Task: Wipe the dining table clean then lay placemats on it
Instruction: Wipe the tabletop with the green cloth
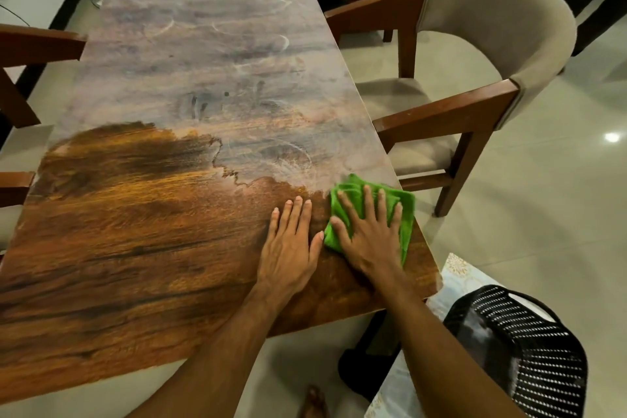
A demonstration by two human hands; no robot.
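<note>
Wooden worktop (142, 248): near half dark, far half hazy. Green cloth (405, 210), lower right, under flat right hand (369, 237). Left hand (288, 248) flat beside it, fingers straight.

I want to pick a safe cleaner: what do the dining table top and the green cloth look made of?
The table top looks like wood or wood-grain veneer, sealed: streaky grain, near part glossy, far part filmed grey. The green cloth looks like soft microfibre: fuzzy, matte, folded in layers.
</note>
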